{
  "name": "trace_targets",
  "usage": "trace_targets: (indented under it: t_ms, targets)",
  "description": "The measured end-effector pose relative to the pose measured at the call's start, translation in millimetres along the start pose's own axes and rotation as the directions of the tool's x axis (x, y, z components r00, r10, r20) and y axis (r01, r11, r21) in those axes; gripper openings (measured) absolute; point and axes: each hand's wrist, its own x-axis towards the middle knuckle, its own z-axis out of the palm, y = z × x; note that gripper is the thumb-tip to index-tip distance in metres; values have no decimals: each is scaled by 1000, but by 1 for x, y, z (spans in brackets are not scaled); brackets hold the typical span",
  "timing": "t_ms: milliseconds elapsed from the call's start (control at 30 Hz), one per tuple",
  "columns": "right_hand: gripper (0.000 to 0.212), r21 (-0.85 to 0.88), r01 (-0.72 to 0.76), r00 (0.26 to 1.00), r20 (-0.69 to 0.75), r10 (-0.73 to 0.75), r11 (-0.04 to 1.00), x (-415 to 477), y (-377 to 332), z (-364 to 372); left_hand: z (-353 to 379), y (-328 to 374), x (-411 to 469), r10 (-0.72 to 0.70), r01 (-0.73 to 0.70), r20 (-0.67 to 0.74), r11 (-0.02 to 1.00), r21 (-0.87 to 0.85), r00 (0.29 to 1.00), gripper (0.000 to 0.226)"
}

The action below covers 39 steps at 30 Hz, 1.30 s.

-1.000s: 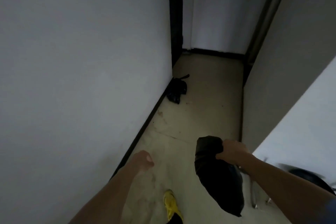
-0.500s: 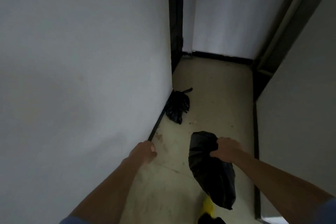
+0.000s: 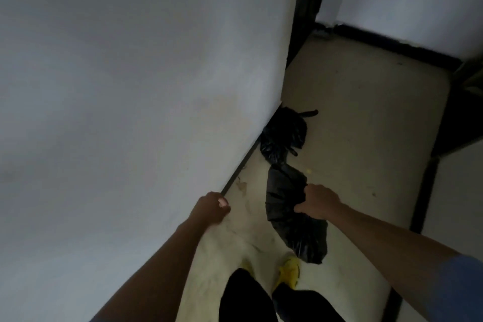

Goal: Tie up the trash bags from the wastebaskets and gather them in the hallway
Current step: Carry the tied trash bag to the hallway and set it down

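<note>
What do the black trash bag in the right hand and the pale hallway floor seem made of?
Black trash bag in the right hand: thin, slightly glossy plastic film, going by its crumpled folds. Pale hallway floor: probably smooth tile or concrete, matt, scuffed and stained; the material stays uncertain.

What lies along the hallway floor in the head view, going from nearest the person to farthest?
Yellow shoes → black bag held in the right hand → tied black bag on the floor by the left wall → dark baseboard at the far wall.

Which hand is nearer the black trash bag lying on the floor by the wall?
Right. The right hand carries another bag just short of the floor bag; the left hand, empty, sits further back beside the wall.
</note>
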Motion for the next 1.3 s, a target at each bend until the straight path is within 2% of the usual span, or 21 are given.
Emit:
trace_targets:
  t_ms: [100, 433, 633, 733, 900, 1000, 1167, 1300]
  targets:
    - [43, 13, 2, 999, 42, -2, 1000, 58, -9, -17, 6, -3, 51, -68, 69, 60, 997, -15, 996, 20]
    - [36, 78, -42, 997, 75, 36, 996, 283, -32, 1, 41, 1, 266, -100, 88, 183, 993, 74, 978, 20]
    - [34, 133, -23, 999, 42, 17, 991, 418, -29, 52, 109, -21, 361, -131, 114, 217, 989, 89, 967, 15]
    - [33, 155, 16, 999, 28, -21, 988, 485, -28, 90, 149, -43, 405, -185, 172, 198, 982, 81, 963, 14]
    - [31, 219, 49, 995, 78, -67, 975, 576, -16, 156, 206, -81, 468, -265, 252, 193, 964, 86, 945, 13]
    - [41, 279, 46, 987, 134, -86, 959, 603, -3, 180, 224, -93, 488, -307, 302, 174, 952, 55, 936, 8]
    - [48, 266, 24, 988, 143, -64, 964, 584, 26, 164, 222, -75, 481, -312, 307, 199, 950, 57, 929, 9]
    - [39, 199, 27, 995, 85, -45, 980, 539, 53, 121, 193, -30, 458, -282, 285, 187, 958, 12, 941, 11]
